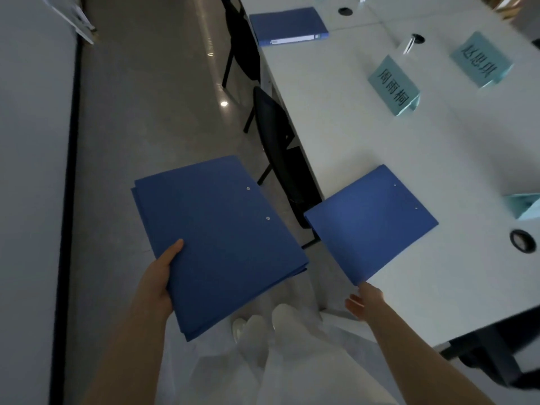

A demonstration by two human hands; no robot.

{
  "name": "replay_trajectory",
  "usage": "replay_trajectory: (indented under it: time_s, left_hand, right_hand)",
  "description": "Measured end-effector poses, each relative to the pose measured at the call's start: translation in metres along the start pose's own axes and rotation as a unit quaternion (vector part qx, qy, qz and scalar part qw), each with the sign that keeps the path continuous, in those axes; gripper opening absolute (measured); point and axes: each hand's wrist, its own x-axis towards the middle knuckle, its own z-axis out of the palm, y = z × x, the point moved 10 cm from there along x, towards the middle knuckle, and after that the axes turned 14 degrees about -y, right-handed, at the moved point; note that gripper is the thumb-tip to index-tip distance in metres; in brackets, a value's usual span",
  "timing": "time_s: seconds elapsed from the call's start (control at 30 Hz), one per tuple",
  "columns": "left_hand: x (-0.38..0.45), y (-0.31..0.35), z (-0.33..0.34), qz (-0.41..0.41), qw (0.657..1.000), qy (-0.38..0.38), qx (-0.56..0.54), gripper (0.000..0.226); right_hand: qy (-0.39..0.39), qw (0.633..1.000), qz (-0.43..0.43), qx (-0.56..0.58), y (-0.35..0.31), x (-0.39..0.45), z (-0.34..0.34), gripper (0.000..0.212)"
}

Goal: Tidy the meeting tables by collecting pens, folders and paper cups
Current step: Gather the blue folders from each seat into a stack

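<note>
1. The left hand (159, 277) grips a stack of blue folders (219, 244) over the grey floor (146, 112), thumb lying flat on the top cover and the other fingers hidden beneath.
2. Layered edges show at the stack's near and left sides, so it holds more than one folder; the exact count cannot be told.
3. Two small metal rivets sit on the top cover, on the far side from the left thumb.
4. The right hand (363, 302) is at the near corner of a single blue folder (369, 222); its fingers are loosely spread, and whether they pinch that corner or only touch it cannot be told.
5. This single folder lies partly on the white meeting table (365, 127), with its left part overhanging the table edge, beyond the right fingertips.
6. A third blue folder (287, 26), with a white spine label, lies flat on the far end of the tables, well away from both hands.
7. Two pale-teal name cards (393, 84) and (479, 59) stand on the table beyond the single folder, printed with dark characters.
8. A round cable grommet (522, 241) is set into the table to the right of the right hand's folder.
9. A black chair (277, 147) is tucked at the table edge, between the two held folders and farther out.
10. The person's pale trousers and white shoes (248, 325) appear below, between the two forearms.
</note>
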Motion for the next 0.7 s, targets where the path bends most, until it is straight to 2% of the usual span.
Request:
replay_trajectory:
  time_s: [0.13, 0.27, 0.4, 0.5, 0.6, 0.7]
  left_hand:
    - [0.000, -0.001, -0.004, -0.011, 1.000, 0.000, 0.004, 0.042]
    - [0.000, -0.002, -0.004, -0.018, 1.000, -0.003, 0.014, 0.039]
    - [0.001, -0.002, -0.004, -0.022, 0.999, -0.004, 0.023, 0.039]
    - [0.000, -0.002, -0.002, -0.025, 0.999, -0.008, 0.028, 0.037]
    - [0.001, 0.000, 0.000, -0.022, 0.999, -0.015, 0.027, 0.038]
    - [0.003, 0.004, 0.001, -0.018, 0.999, -0.021, 0.026, 0.043]
  right_hand:
    - [-0.049, 0.991, -0.017, 0.124, -0.001, 0.000, 0.010, 0.042]
    - [-0.061, 0.949, -0.020, 0.307, -0.003, -0.002, 0.019, 0.046]
    - [-0.090, 0.941, -0.083, 0.316, -0.028, -0.016, 0.030, 0.034]
    - [-0.091, 0.959, -0.155, 0.220, -0.058, -0.027, 0.032, 0.024]
    - [-0.100, 0.951, -0.190, 0.224, -0.076, -0.031, 0.031, 0.037]
    - [-0.133, 0.924, -0.186, 0.307, -0.080, -0.035, 0.036, 0.046]
